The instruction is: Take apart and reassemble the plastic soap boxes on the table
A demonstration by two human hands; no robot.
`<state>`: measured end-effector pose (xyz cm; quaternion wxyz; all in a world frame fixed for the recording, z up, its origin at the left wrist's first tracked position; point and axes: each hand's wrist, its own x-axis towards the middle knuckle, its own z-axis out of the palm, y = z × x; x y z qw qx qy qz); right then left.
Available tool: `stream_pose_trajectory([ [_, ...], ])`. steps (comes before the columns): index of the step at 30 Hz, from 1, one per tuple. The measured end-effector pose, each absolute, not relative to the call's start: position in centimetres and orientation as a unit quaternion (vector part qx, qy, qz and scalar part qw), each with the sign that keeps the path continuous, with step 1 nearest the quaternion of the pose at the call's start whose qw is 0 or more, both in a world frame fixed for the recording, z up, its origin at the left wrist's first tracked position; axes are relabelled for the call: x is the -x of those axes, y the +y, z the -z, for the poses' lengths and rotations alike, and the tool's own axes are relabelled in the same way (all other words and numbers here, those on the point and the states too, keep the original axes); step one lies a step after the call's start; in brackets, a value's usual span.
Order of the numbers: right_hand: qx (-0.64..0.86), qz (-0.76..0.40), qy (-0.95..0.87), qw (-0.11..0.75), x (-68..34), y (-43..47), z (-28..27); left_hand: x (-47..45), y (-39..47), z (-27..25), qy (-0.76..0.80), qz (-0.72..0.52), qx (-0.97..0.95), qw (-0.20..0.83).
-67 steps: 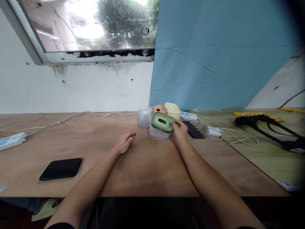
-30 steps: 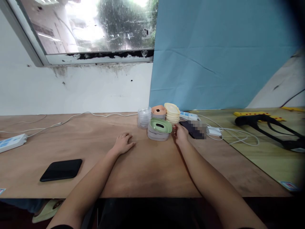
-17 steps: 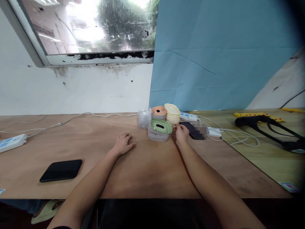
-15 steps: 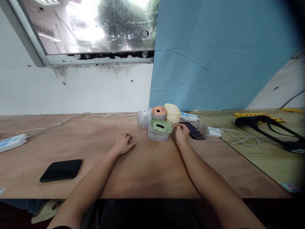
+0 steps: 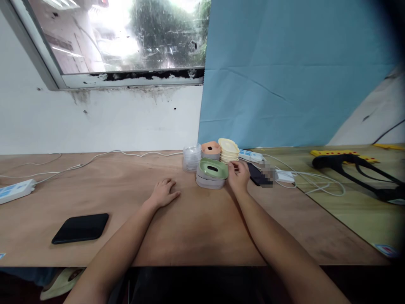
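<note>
My left hand (image 5: 163, 193) rests palm down on the brown tabletop (image 5: 190, 228), fingers loosely spread, holding nothing. My right hand (image 5: 239, 176) is at the right side of a green oval plastic piece (image 5: 214, 169) with a dark slot in its top. Its fingers are bent and a little apart, with the tips at the green rim; I cannot tell whether they touch it. The green piece sits on stacked greyish translucent trays (image 5: 209, 182). Behind stand an orange piece (image 5: 215, 147) with a small dark hole, stacked cream-yellow trays (image 5: 228, 145) and stacked clear round containers (image 5: 191, 158).
A black phone (image 5: 80, 228) lies left of my left arm. Another dark phone (image 5: 255, 173) is right of my right hand. White power strips (image 5: 17, 190), a white charger (image 5: 285, 175) with cables and a black strap-like frame (image 5: 357, 162) are also on the tables. A wall stands behind.
My right hand has moved slightly left, from in front of the cream-yellow stack to the green piece's right edge. My left hand stays in place.
</note>
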<state>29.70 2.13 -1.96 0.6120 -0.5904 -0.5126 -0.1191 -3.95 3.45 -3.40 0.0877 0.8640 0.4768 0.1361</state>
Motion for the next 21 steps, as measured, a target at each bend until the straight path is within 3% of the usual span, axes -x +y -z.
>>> stream_pose_trajectory([
  [7, 0.611, 0.192, -0.457, 0.617, -32.7, 3.4, 1.7, 3.9, 3.6, 3.6, 0.475, -0.135, -0.865, 0.09],
  [21, 0.61, 0.286, -0.591, 0.442, -33.3, 5.6, -0.2, 3.9, 3.3, 3.5, 0.465, -0.137, -0.871, 0.082],
])
